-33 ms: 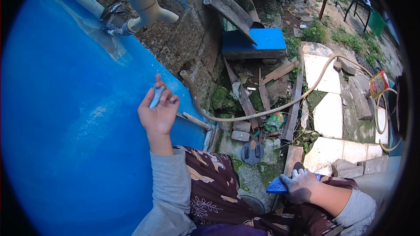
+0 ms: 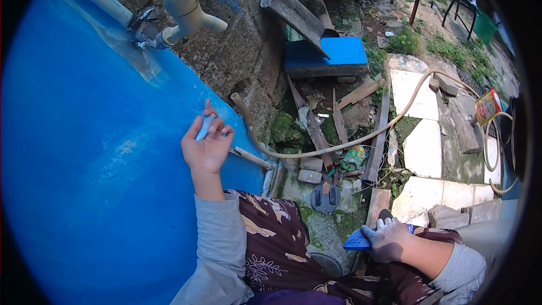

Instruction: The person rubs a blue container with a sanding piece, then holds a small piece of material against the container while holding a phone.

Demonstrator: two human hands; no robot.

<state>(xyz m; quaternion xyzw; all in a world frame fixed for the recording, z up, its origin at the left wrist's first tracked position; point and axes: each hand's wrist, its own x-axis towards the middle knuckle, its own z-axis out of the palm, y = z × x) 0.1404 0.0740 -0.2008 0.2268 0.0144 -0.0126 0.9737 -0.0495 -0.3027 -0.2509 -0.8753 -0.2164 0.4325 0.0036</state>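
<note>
My left hand (image 2: 207, 149) is raised palm up over a large blue-painted surface (image 2: 73, 181). Its curled fingers and thumb hold a small, smooth light-blue lump (image 2: 205, 127), whose kind I cannot make out. Down at the lower right, my right hand (image 2: 389, 240), greyish and smeared over the fingers, is closed round a flat blue plastic piece (image 2: 357, 240) with a raised or openwork pattern. Most of that piece lies hidden beneath the hand. A dark patterned cloth (image 2: 271, 237) covers my lap between the two arms.
A cream tap (image 2: 189, 11) juts out at the upper left. Beyond my left hand, a tan hose (image 2: 339, 148) curves across the rubble. Wood strips (image 2: 379, 135), a blue-topped slab (image 2: 339, 51), white tiles (image 2: 424, 149) and a red-and-yellow tin (image 2: 486, 106) lie about.
My left hand has shifted very slightly to the right and down with the light-blue lump. The right hand stays where it was.
</note>
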